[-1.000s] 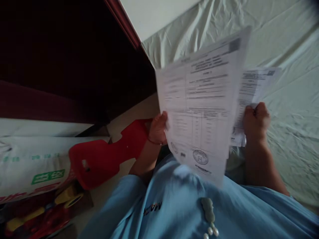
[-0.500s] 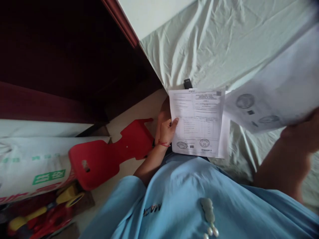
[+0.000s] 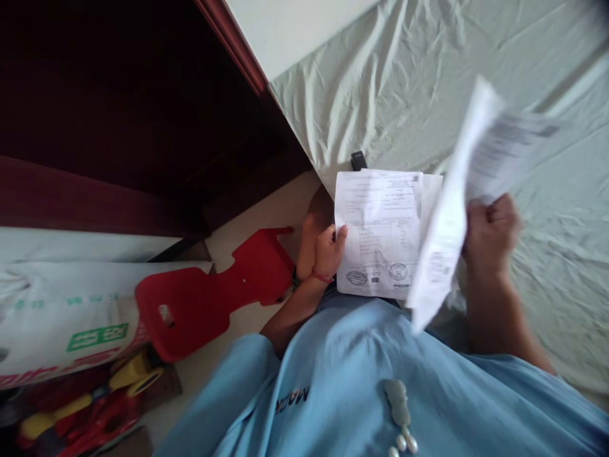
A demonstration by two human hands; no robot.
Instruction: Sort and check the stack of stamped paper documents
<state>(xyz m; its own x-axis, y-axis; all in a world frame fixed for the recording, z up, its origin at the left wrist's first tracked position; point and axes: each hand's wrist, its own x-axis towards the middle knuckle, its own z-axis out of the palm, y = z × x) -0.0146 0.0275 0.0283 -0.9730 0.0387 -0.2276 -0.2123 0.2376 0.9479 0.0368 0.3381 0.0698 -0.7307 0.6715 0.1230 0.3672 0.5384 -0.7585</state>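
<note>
My left hand (image 3: 330, 254) pinches the left edge of a printed document (image 3: 375, 235), thumb on top. Two round stamps mark its lower part, and more white paper shows from under its right side. In my right hand (image 3: 492, 235) there are printed sheets (image 3: 445, 222), closed in the fingers and blurred by motion. They stand up bent over the right edge of the document, with printing on both visible faces. Just behind the document's top edge lies a small black object (image 3: 358, 160), partly covered, its kind unclear.
A pale, wrinkled sheet (image 3: 419, 82) covers the surface ahead and to the right. Dark red wooden furniture (image 3: 118, 114) stands at the left. On the floor are a small red plastic chair (image 3: 190, 304), a white printed sack (image 3: 61, 317) and a red and yellow toy (image 3: 95, 406).
My right hand has swung its sheets in from the far right to beside the document, turning them upright. My left hand and the document have shifted slightly right.
</note>
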